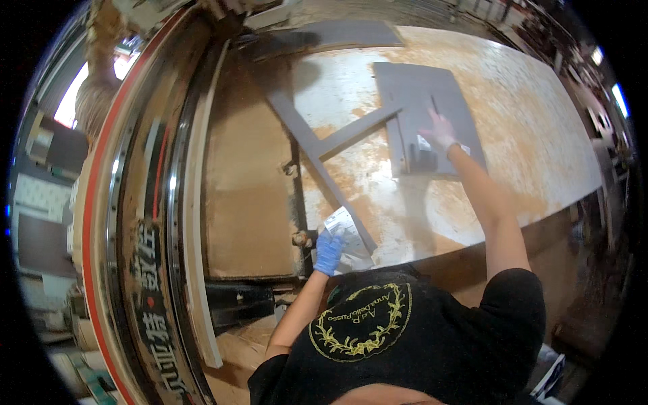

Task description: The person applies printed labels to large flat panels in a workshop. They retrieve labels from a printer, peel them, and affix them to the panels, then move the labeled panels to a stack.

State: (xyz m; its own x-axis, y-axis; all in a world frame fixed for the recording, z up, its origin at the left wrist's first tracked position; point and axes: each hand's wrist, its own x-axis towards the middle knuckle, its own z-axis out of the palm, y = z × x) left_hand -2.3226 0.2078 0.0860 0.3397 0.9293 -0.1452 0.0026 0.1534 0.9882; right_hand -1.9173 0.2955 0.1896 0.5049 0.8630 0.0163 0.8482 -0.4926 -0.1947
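My left hand, in a blue glove, is closed on a white sheet of paper with print on it, near the front edge of the table. Stretched far forward, my right hand is over a grey panel, its fingers apart and somewhat blurred. Small white labels show on the panel beside this hand. A long grey strip runs slantwise toward the paper, and a shorter grey strip reaches from it to the panel.
Sawdust covers parts of the white tabletop. Another grey panel lies at the far edge. On the left stands a long machine beam with metal rails and a red stripe, beside a brown dusty bed.
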